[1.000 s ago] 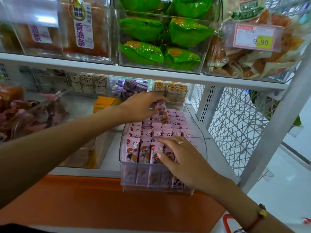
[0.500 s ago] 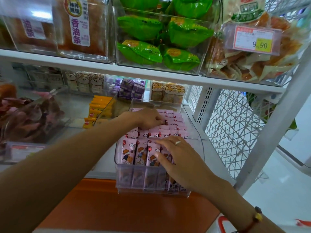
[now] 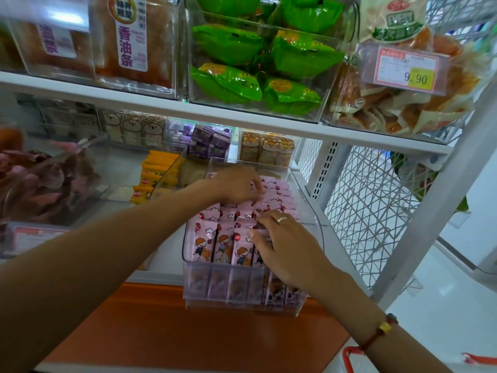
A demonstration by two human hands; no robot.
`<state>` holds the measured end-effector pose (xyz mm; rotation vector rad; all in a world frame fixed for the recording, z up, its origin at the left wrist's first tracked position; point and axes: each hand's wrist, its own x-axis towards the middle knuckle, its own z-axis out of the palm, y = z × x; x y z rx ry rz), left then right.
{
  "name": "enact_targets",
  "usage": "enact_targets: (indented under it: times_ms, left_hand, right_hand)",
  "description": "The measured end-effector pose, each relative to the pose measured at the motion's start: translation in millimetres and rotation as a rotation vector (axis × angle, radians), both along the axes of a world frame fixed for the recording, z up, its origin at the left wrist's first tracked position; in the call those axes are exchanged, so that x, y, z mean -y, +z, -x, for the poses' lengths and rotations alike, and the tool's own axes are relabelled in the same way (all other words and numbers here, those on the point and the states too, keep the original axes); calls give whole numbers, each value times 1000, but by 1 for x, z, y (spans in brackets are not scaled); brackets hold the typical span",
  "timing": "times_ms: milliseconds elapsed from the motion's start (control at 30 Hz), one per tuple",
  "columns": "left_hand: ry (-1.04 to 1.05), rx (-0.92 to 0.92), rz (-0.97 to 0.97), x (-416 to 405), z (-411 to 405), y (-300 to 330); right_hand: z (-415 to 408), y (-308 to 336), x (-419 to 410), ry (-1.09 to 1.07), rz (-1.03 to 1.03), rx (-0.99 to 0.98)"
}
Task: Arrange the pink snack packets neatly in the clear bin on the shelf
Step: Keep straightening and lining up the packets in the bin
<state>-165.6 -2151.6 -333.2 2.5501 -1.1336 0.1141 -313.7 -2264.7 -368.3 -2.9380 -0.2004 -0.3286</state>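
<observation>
The clear bin sits on the lower shelf, its front hanging over the orange ledge. Pink snack packets with a cartoon child stand in several tidy rows inside it. My left hand reaches over the bin's middle rows, its fingers curled down and pinching a pink packet among them. My right hand, with a ring on one finger, lies flat on the front right packets with fingers spread. It hides the packets under it.
An upper shelf close above carries bins of green packets and a price tag. Yellow packets lie in the neighbouring bin to the left. A white mesh side panel bounds the right. The orange ledge runs below.
My left hand came forward from the bin's back with a pink packet and lowered it into the middle rows. My right hand stayed on the front packets, shifting slightly back.
</observation>
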Motion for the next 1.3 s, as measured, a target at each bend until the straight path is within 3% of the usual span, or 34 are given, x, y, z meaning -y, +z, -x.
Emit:
enact_targets:
  times_ms: [233, 367, 467, 567, 800, 900, 1000, 1167, 1300]
  left_hand:
    - [331, -70, 849, -10, 34, 7]
    - [356, -23, 1064, -30, 70, 6]
    - [323, -34, 1205, -50, 96, 5]
    - [264, -82, 1222, -66, 116, 1]
    - [74, -401, 1234, -76, 133, -3]
    - [126, -338, 1123, -79, 133, -8]
    - [124, -312, 972, -77, 141, -16]
    - [78, -139, 828, -69, 149, -21]
    - [26, -179, 859, -67, 151, -16]
  right_hand:
    - [0, -1, 1, 14, 7, 27]
    - [4, 4, 1, 50, -116, 97]
    - [13, 12, -5, 53, -348, 158]
    - [22, 19, -24, 94, -622, 165]
    - [21, 21, -44, 160, -940, 43]
    - [16, 20, -39, 28, -1303, -137]
    - [14, 18, -35, 28, -1535, -265]
    - [18, 20, -36, 23, -1578, -194]
    - [20, 24, -29, 81, -1565, -137]
